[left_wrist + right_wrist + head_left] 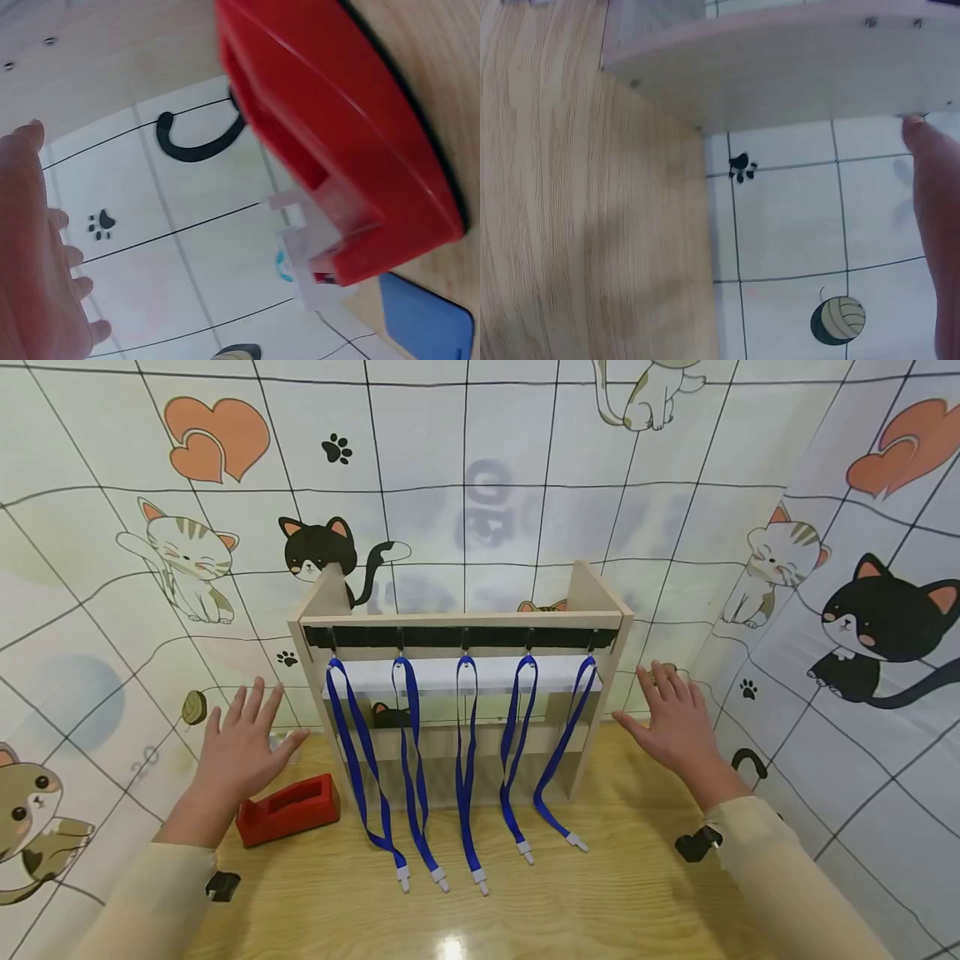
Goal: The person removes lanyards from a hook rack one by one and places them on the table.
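Observation:
My left hand [240, 752] is raised with its fingers spread, left of a light wooden shelf rack [465, 619]. My right hand [675, 722] is held up the same way on the other side, fingers straight, touching nothing. Several blue lanyards [467, 760] hang in a row from small hooks on the rack's black strip [431, 637]. Their white clips [480, 881] reach down over the tabletop in front. Below and beside my left hand sits a red tape dispenser [292, 810], which looms large in the left wrist view.
The rack stands on a wood-grain table [600, 902] near a tiled-pattern wall covering [465, 443] printed with cats. A second covered wall [862, 735] rises at right. Behind the dispenser, the left wrist view shows a white object [300, 262] and a flat blue item [427, 319].

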Action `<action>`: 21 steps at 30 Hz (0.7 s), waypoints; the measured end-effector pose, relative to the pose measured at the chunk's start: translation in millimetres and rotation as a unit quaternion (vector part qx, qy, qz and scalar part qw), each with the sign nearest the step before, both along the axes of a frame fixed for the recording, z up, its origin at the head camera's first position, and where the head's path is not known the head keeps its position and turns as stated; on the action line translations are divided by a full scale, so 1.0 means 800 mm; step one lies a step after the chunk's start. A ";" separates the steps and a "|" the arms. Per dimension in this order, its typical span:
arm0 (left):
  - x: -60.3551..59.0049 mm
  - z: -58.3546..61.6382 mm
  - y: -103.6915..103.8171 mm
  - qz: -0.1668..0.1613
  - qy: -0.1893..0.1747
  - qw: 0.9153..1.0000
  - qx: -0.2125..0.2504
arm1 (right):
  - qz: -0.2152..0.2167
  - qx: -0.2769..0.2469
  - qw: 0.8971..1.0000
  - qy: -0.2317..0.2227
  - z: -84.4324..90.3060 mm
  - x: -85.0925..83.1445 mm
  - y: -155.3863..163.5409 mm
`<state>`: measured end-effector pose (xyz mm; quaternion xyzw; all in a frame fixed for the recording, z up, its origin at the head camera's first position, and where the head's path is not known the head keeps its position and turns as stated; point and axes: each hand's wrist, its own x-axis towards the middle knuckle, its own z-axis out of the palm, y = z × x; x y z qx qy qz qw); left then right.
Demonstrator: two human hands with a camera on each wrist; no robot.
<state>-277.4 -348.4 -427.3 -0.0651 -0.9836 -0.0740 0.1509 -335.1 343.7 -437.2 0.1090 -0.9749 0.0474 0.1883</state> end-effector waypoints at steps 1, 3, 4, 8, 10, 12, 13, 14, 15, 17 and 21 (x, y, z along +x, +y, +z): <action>0.002 0.004 0.001 -0.006 0.004 1.000 0.005 | 0.005 -0.009 1.000 0.011 0.002 0.003 -0.003; 0.007 0.012 0.003 -0.017 0.014 1.000 0.012 | 0.013 -0.023 0.999 0.032 0.006 0.010 -0.009; 0.009 0.016 0.005 -0.022 0.018 0.999 0.017 | 0.017 -0.030 0.999 0.041 0.008 0.014 -0.012; 0.015 0.032 0.011 -0.044 0.039 0.997 0.045 | 0.033 -0.059 0.994 0.087 0.015 0.033 -0.026; 0.016 0.040 0.015 -0.057 0.054 0.995 0.064 | 0.043 -0.075 0.989 0.116 0.017 0.042 -0.032; 0.016 0.047 0.018 -0.071 0.069 0.992 0.082 | 0.053 -0.094 0.983 0.146 0.018 0.051 -0.039; 0.016 0.050 0.019 -0.077 0.075 0.990 0.091 | 0.059 -0.103 0.980 0.160 0.018 0.055 -0.043; 0.016 0.053 0.021 -0.081 0.081 0.988 0.100 | 0.065 -0.111 0.976 0.174 0.017 0.059 -0.046; 0.016 0.056 0.023 -0.085 0.084 0.987 0.109 | 0.071 -0.122 0.972 0.186 0.017 0.063 -0.050; 0.015 0.063 0.026 -0.091 0.091 0.983 0.128 | 0.082 -0.144 0.965 0.204 0.016 0.071 -0.058; 0.014 0.078 0.033 -0.103 0.102 0.975 0.169 | 0.103 -0.191 0.946 0.240 0.009 0.085 -0.079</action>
